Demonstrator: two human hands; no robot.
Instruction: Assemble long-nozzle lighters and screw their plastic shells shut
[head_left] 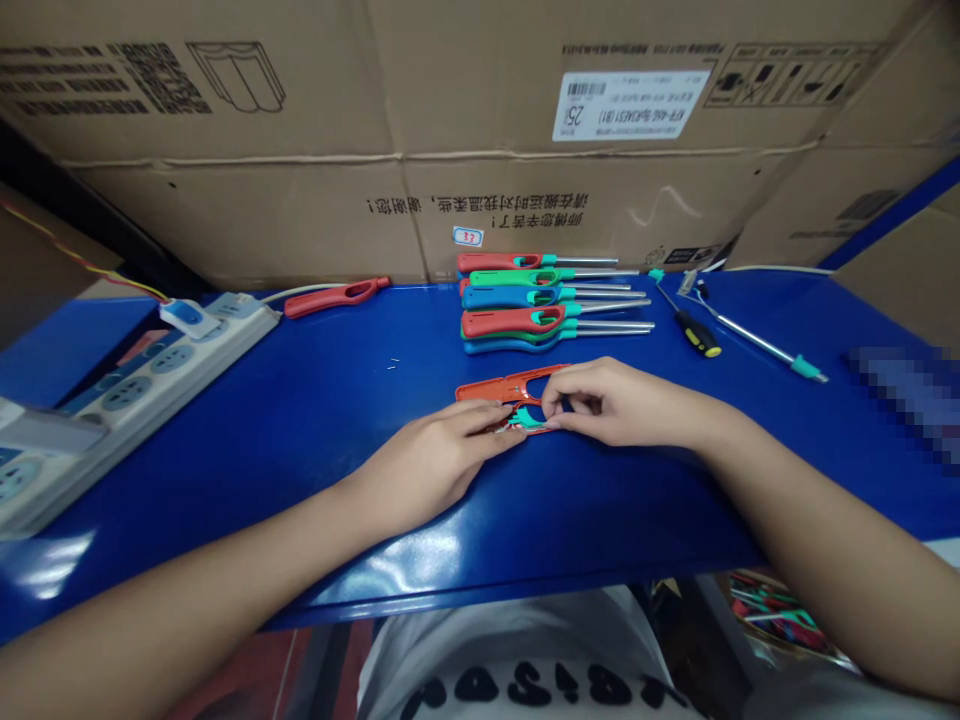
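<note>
On the blue table, an orange-red lighter casing half lies with its inner side up. Just below it is a second casing half, largely covered by my hands, with a teal trigger in it. My left hand holds this lower half, its fingers reaching over the left end. The fingertips of my right hand are pinched together at the right end of the teal trigger, near the upper half's loop. What exactly they grip is partly hidden.
Behind my hands are several stacked lighters with metal tubes. A red casing and a power strip lie left. At right are a screwdriver and a loose metal tube. Cardboard stands behind.
</note>
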